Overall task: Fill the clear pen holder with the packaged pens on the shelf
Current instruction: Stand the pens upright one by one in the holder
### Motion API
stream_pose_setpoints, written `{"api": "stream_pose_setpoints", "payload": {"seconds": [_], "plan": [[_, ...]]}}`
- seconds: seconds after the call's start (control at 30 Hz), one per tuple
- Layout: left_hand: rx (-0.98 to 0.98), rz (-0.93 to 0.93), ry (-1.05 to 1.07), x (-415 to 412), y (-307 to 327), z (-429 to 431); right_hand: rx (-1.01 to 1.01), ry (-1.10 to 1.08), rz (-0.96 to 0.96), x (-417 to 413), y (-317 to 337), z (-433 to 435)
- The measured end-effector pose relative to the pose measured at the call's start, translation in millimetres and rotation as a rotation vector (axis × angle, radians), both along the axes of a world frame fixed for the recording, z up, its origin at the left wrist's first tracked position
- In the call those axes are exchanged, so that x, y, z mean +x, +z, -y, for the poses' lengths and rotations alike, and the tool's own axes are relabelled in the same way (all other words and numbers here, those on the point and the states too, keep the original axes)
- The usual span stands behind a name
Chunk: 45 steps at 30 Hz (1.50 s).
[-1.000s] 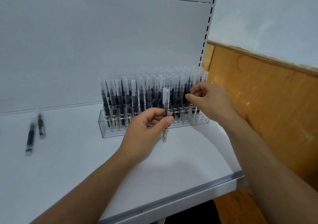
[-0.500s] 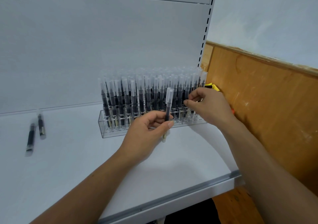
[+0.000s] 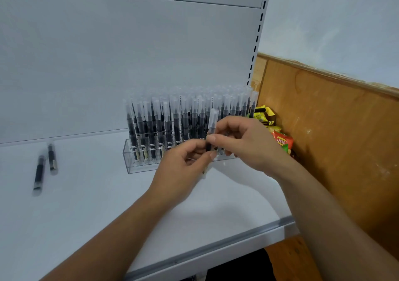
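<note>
A black pen in a clear sleeve (image 3: 212, 122) stands upright just in front of the clear acrylic pen holder (image 3: 129, 162), its barrel pinched by left hand (image 3: 181, 170) and right hand (image 3: 248, 144). Advisable: keep it vertical and aim for a free slot. Two sleeved pens (image 3: 39, 172) lie far left on the white shelf (image 3: 97, 205).

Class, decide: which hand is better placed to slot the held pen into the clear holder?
Probably the right hand: it pinches the pen higher up, directly before the clear pen holder. The left hand grips lower, near the end that goes in.
</note>
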<state>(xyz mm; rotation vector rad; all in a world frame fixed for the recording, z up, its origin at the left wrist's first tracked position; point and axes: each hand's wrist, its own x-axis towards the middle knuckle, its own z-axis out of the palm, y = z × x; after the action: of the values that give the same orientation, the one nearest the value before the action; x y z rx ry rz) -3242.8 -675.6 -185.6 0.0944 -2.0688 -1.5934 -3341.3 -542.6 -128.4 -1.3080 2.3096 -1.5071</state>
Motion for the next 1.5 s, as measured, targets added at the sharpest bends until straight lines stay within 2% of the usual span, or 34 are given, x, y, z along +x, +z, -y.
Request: {"api": "stream_pose_setpoints", "payload": {"seconds": [0.1, 0.23, 0.33, 0.47, 0.63, 1.17, 1.5], "plan": [[-0.36, -0.023, 0.12, 6.3, 1.4, 0.9, -0.114, -0.028, 0.093, -5.0, 13.3, -8.6], [-0.748, -0.031, 0.211, 7.5, 1.4, 3.1, -0.313, -0.215, 0.093, -23.9, 33.1, -24.2], [-0.909, 0.057, 0.224, 6.8, -2.8, 3.6, -0.29, -0.363, -0.065, -35.8, 37.1, -29.3], [-1.025, 0.113, 0.232, 8.2, -7.2, 2.9, -0.18, -0.424, -0.184, -43.4, 32.1, -24.5], [-1.07, 0.136, 0.235, 9.5, -4.3, 1.0, -0.076, -0.443, -0.22, -50.3, 24.3, -17.4], [-1.053, 0.115, 0.218, 10.6, -4.4, 2.1, -0.027, -0.487, -0.256, -57.3, 24.7, -14.5], [-1.049, 0.113, 0.208, 10.5, -5.4, 3.6, 0.248, -0.47, -0.237, -59.0, 3.4, -5.3]]}}
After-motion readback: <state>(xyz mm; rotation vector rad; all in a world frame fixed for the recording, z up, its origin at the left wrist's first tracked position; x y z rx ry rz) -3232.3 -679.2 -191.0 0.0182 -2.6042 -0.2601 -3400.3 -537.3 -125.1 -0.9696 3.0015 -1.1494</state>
